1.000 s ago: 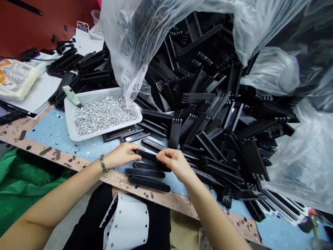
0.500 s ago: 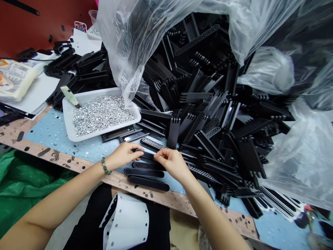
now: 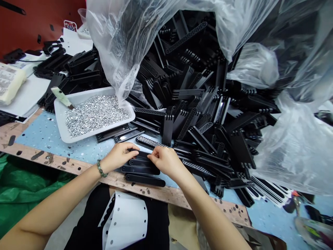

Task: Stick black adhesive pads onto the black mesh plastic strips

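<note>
Spilling from beyond the two hands and out to their right, a huge clear plastic bag [image 3: 125, 41] lies open, and a heap of black plastic parts [image 3: 208, 114], some comb-toothed and some mesh-faced, pours out of it until the nearest pieces lie just beyond the fingers. Under everything is a table [image 3: 44, 133] with a speckled blue top and a paint-spotted wooden front edge, which runs just on the near side of the hands. A green sheet [image 3: 23, 194] hangs below that edge, well to the left of the grip. Beyond the left hand and a little to its left sits a white tray [image 3: 60, 130] filled with small silver washers [image 3: 96, 114]. A white perforated paper strip [image 3: 125, 222] lies on the person's lap, directly nearer than the hands. The left hand [image 3: 118, 156] and the right hand [image 3: 166, 161] face each other, fingers curled closed, each pinching one end of the same black strip [image 3: 142, 155], held low over the blue top between them. Three more strips [image 3: 140, 170] lie side by side on the table just on the near side of the held one. A mesh strip [image 3: 151, 141] lies just beyond the fingertips. A green bead bracelet [image 3: 100, 169] circles the left wrist.
</note>
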### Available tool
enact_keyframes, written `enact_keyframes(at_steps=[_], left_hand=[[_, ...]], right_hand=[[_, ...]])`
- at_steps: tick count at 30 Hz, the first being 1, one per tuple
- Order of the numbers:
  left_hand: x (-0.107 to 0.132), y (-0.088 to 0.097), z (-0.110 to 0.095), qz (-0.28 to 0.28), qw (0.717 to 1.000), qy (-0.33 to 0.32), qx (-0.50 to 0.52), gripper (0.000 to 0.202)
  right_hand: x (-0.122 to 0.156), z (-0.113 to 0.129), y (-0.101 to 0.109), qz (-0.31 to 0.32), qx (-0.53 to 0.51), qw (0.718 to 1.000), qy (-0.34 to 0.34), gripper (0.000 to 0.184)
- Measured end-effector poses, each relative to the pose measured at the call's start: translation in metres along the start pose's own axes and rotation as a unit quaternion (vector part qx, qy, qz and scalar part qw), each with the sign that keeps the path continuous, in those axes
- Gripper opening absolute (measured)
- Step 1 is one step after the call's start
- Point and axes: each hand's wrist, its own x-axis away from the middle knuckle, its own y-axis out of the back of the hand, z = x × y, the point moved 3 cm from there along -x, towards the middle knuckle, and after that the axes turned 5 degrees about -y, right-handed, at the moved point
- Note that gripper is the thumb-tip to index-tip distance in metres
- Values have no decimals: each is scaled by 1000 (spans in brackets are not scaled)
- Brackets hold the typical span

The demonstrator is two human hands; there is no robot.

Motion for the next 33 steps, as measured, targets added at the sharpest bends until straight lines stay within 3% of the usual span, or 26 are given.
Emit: enact_keyframes(at_steps=[7,9,12,15,24,33], left_hand=[[1,1,-2,0,1000,6,-11,26],[0,0,-2,1,1000,13,-3,26],[0,0,-2,1,1000,21,-2,27],[0,0,-3,2,999,39,-1,29],[-4,-1,-1,3,997,75,32,31],[-6,0,-3,27,996,80,37,29]], right_hand=[[-2,-11,6,-6,47,999,-23,43],[4,-19,6,-32,16,999,-17,36],[13,-32,3,-59,-98,993,-10,12],[16,-40,-2,-63,-164,984,-10,20],[11,-41,-6,-77,-114,991,7,9],[13,-50,-16,-106,-189,975,44,15]])
